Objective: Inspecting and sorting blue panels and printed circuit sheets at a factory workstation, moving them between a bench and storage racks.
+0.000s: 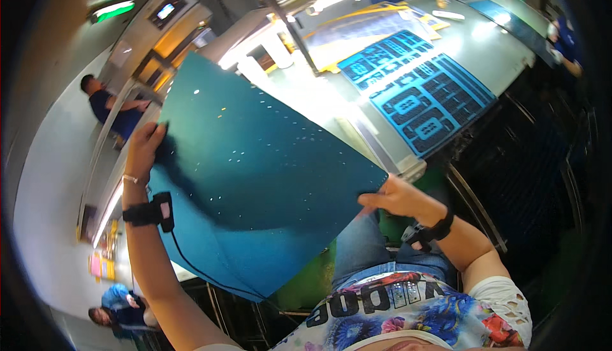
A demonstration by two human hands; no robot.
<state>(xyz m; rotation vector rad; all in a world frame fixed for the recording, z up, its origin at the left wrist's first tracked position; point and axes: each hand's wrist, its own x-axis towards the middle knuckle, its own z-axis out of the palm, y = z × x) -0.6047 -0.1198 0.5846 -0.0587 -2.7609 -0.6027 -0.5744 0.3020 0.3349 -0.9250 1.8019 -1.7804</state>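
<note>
Both hands hold a large teal sheet [255, 172] up in front of the chest.

The left hand [145, 150] is closed on the sheet's far left edge, thumb on the near face; the right hand [398, 197] pinches the lower right corner. Beyond the right hand, 2 blue patterned sheets [414, 83] lie on the pale worktable [484, 51]. Judging from this, keeping both grips at opposite edges and the sheet taut should stop it sagging or creasing.

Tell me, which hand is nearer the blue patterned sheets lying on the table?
Right. The right hand grips the teal sheet's corner just below the patterned sheets; the left hand holds the opposite edge, farther away.
</note>
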